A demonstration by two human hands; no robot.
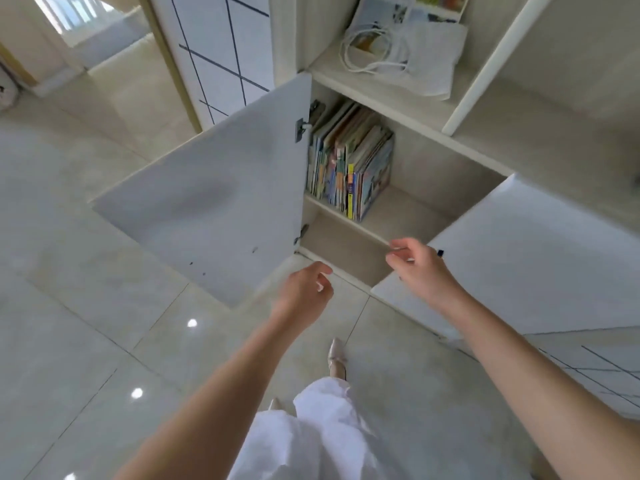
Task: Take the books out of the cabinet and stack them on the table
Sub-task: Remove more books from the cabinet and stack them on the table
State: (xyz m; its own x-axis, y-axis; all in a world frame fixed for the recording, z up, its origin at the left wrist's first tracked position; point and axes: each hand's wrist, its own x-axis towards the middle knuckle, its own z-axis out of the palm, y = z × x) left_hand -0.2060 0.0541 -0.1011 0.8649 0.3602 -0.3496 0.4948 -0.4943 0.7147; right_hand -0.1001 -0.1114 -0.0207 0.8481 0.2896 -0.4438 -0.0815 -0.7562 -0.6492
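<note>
A row of colourful thin books (349, 161) stands upright on the upper shelf (405, 216) of the low cabinet, pressed against its left wall. Both white cabinet doors are swung open: the left door (207, 202) and the right door (519, 258). My left hand (306, 285) hovers in front of the cabinet's bottom edge, its fingers loosely curled and holding nothing. My right hand (419, 265) is at the inner edge of the right door, fingers loosely curled; whether it touches the door is unclear. No table is in view.
An open shelf above the cabinet holds a white bag with cord handles (412, 53) and more printed material. The cabinet's lower compartment (346, 247) shows nothing inside. Glossy tiled floor (104, 323) spreads to the left. My shoes and white skirt are below.
</note>
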